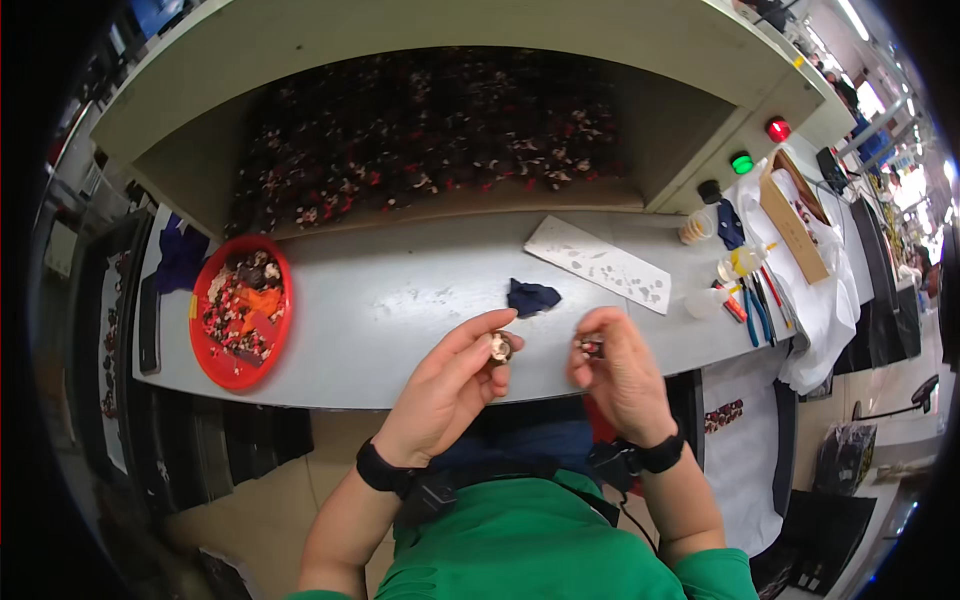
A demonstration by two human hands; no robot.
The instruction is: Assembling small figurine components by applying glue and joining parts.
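Over the table's front edge, my left hand (445, 380) pinches a small dark round piece with a cream face (500, 348) between thumb and fingers. Apart from it on the right, my right hand (628, 378) is closed around a small dark piece with red and white bits (592, 347). That hand is slightly blurred, and its fingers cover part of the piece. The exact kind of either piece is too small to make out. Just beyond my hands a crumpled dark blue cloth (533, 297) lies on the grey table (420, 260).
A red bowl (283, 330) of mixed small parts stands at left. Behind, a deep compartment (420, 130) holds a heap of dark, red and white pieces. At right are a spotted white board (600, 262), clear bottles (742, 262), blue-handled pliers (757, 318) and a cardboard box (792, 225).
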